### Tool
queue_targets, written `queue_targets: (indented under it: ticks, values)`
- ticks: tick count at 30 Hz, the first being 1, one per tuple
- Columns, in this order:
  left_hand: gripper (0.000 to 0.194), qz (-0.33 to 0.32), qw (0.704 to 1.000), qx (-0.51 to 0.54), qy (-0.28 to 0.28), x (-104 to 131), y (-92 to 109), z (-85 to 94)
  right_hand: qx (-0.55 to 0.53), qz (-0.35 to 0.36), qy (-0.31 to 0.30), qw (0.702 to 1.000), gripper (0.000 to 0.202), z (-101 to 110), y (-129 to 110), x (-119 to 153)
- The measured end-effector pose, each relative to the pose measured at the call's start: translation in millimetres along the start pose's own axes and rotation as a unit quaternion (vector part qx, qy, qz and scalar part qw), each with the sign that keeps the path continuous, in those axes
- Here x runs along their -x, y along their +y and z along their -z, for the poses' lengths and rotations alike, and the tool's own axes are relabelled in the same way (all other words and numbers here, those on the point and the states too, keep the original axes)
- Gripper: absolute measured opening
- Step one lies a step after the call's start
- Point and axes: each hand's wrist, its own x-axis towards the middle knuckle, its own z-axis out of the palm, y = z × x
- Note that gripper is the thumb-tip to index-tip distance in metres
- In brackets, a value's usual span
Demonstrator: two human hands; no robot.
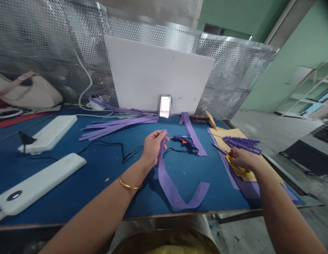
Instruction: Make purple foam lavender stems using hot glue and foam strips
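My left hand (153, 146) pinches the upper end of a purple strip (170, 190), which looks like felt or paper. The strip's free end curls down across the blue table. On the right, my right hand (242, 158) has its fingers around scissors (228, 155) with red and yellow handles, their blades pointing to the far left. Beneath them lie tan sheets (264, 169) on purple sheets (248, 188). A bunch of purple flower sprigs (242, 143) lies just beyond that hand. Between my hands rests a blue glue gun (186, 141), its nozzle close to my left fingertips.
More purple strips (118, 127) lie at the back left, another strip (192, 135) behind the glue gun. A white power strip (51, 134) and a long white device (42, 183) occupy the left, with a black cord (123, 151) crossing the table. A white board (161, 74) stands behind.
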Motion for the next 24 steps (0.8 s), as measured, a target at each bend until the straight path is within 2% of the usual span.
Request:
queue_targets:
  ticks: [3, 6, 9, 10, 12, 13, 14, 16, 19, 20, 22, 24]
  values:
    - [0.024, 0.008, 1.0, 0.011, -0.012, 1.8, 1.3, -0.7, -0.003, 0.029, 0.032, 0.999, 0.036, -6.2, 6.1, 0.9]
    - [0.023, 0.024, 0.999, 0.017, -0.015, 3.2, 3.0, -2.1, -0.014, 0.045, 0.128, 0.991, 0.045, -15.7, 9.8, 10.5]
    - [0.026, 0.032, 0.999, 0.015, -0.015, 4.1, 3.6, -3.3, -0.038, 0.02, 0.237, 0.971, 0.056, -22.8, 8.8, 24.7]
    - [0.026, 0.032, 0.999, 0.015, -0.015, 4.4, 3.4, -3.5, -0.066, 0.01, 0.267, 0.961, 0.057, -23.6, 6.5, 29.7]
    - [0.026, 0.029, 0.999, 0.012, -0.019, 4.8, 2.5, -3.7, -0.189, 0.01, 0.309, 0.932, 0.06, -22.0, -3.1, 39.6]
    - [0.026, 0.025, 0.999, 0.01, -0.022, 5.0, 1.8, -3.6, -0.28, 0.028, 0.303, 0.91, 0.061, -19.5, -10.8, 44.8]
    - [0.026, 0.021, 0.999, 0.008, -0.025, 5.2, 1.0, -3.6, -0.396, 0.043, 0.281, 0.873, 0.06, -15.9, -20.7, 50.2]
    - [0.026, 0.015, 0.999, 0.003, -0.029, 5.3, -0.5, -3.3, -0.56, 0.097, 0.165, 0.806, 0.055, -5.7, -46.1, 61.5]
    - [0.026, 0.01, 1.0, -0.003, -0.023, 4.9, -1.8, -3.1, -0.642, 0.192, 0.016, 0.742, 0.034, 14.5, -93.2, 76.9]
    - [0.026, 0.009, 1.0, -0.004, -0.019, 4.6, -1.9, -3.0, -0.664, 0.203, -0.005, 0.719, 0.036, 21.3, -109.4, 80.6]
    - [0.026, 0.007, 1.0, -0.007, -0.008, 4.0, -1.6, -2.8, -0.706, 0.201, -0.052, 0.677, 0.054, 32.7, -140.1, 84.1]
    - [0.027, 0.005, 1.0, -0.01, 0.0, 3.6, -0.8, -2.6, -0.722, 0.201, -0.087, 0.657, 0.061, 38.1, -166.1, 82.3]
